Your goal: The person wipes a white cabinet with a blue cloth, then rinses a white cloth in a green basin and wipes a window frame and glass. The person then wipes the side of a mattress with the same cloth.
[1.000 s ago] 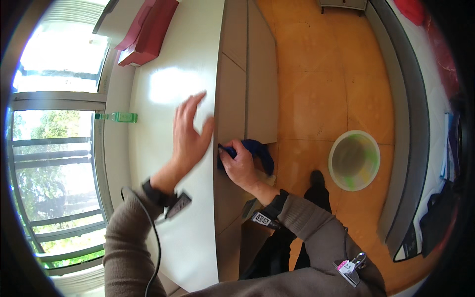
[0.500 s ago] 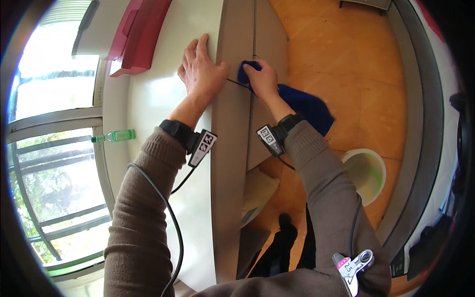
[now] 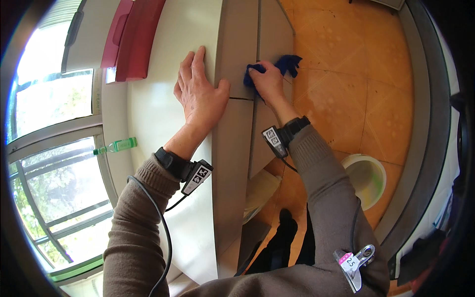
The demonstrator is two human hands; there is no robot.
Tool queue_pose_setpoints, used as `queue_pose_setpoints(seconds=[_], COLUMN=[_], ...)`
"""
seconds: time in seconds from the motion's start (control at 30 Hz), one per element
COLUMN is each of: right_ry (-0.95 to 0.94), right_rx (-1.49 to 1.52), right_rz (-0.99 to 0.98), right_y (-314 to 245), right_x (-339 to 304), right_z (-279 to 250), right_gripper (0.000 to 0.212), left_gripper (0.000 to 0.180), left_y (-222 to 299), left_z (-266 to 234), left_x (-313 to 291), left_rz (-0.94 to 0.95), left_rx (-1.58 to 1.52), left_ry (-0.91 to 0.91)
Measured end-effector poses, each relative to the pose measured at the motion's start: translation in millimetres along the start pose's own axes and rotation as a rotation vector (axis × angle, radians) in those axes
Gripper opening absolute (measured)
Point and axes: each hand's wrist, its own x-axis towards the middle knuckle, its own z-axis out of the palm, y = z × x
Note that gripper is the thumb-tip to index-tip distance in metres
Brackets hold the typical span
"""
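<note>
My left hand [image 3: 199, 99] lies flat on the white top of the cabinet [image 3: 190, 218], fingers spread and thumb at its edge. My right hand [image 3: 268, 83] grips a dark blue cloth [image 3: 287, 64] against the cabinet's front face, close to the gaps between the drawer fronts. Part of the cloth is bunched under the fingers, and a loose end sticks out beyond the hand toward the floor. Both wrists carry black straps with small tagged devices and cables.
A red box-like case [image 3: 133, 44] stands on the far left of the top. A green bottle [image 3: 122, 144] lies by the window [image 3: 64, 198]. On the orange tiled floor [image 3: 331, 104] to the right is a white bucket [image 3: 365, 180]. A metal clip [image 3: 354, 265] hangs on my right sleeve.
The loose end of the cloth, which hung down toward my right forearm, now sticks out past the hand, farther away. My right hand stays at the cabinet front, and my left remains on the top.
</note>
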Motion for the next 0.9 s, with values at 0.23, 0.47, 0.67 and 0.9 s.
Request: queue_pose_setpoints(seconds=[0.23,0.47,0.67,0.9], right_ry=[-0.085,-0.046,-0.024,-0.108], right_rx=[-0.029,-0.046,-0.128,-0.008], right_rz=[-0.054,-0.044,-0.090,-0.143], right_y=[8,14,5,15], right_x=[4,0,11,9], right_z=[0,-1,2,4], right_gripper=[0.027,0.027,0.031,0.028], left_gripper=[0.082,0.080,0.080,0.079], left_y=[4,9,6,2], left_z=[-1,-4,-5,-1], left_x=[0,-1,0,-2], left_rz=[0.008,0.002,0.005,0.004], left_rx=[-0.007,-0.037,-0.047,-0.036], left_ry=[0.002,-0.028,-0.036,-0.022])
